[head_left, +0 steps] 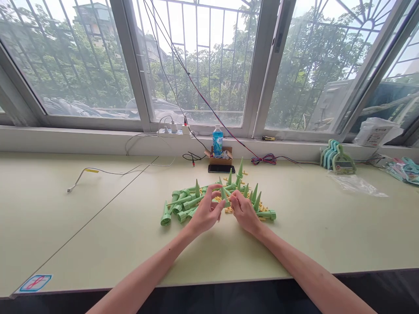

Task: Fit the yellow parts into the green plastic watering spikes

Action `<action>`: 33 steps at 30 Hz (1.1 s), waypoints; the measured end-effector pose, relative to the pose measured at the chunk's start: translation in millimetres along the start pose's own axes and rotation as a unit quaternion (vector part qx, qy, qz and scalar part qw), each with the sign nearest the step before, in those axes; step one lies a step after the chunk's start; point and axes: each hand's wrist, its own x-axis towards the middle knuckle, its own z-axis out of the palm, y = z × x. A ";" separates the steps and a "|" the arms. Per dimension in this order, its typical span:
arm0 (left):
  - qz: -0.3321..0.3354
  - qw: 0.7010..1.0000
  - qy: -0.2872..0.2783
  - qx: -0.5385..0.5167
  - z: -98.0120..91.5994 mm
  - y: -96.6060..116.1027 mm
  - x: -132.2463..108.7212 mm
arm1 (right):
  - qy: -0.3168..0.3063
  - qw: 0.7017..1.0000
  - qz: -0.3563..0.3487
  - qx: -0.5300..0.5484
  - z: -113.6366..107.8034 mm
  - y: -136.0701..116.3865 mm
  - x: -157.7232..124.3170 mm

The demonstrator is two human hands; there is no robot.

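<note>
My left hand (pixel 207 210) holds a green cone-shaped piece (pixel 223 195) between thumb and fingers, its tip pointing up. Close beside it on the right, my right hand (pixel 242 208) is closed, its fingertips pinching a small yellow part at the cone's side. Around both hands lies a pile of green spiked pieces (pixel 166 216), some upright, others on their sides. Small yellow parts (pixel 262 208) are scattered among them, partly hidden behind my hands. At the pile's right edge lies a green tube (pixel 268 214).
Behind the pile, a dark phone (pixel 221 168) lies before a small cardboard box (pixel 220 160) and a blue bottle (pixel 218 141). Coiled cables (pixel 264 159) run along the back. Green dustpan-like items (pixel 338 159) and plastic film (pixel 358 184) are at the right.
</note>
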 end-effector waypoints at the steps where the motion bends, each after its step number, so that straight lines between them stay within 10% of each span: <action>1: 0.012 1.000 -0.001 0.016 0.5 -0.2 -0.7 | 0.002 1.000 0.001 0.000 0.3 0.2 0.2; 10: 0.078 0.989 0.002 0.122 1.9 -2.2 -1.6 | 0.036 0.999 0.000 -0.030 2.3 -0.3 1.6; 20: -0.025 0.995 0.094 0.022 0.9 -2.1 5.4 | 0.062 0.998 0.000 0.015 2.2 2.9 1.7; 33: -0.122 0.989 0.009 -0.082 -2.8 -0.9 6.6 | 0.014 1.000 -0.025 0.009 -0.8 -0.7 -0.7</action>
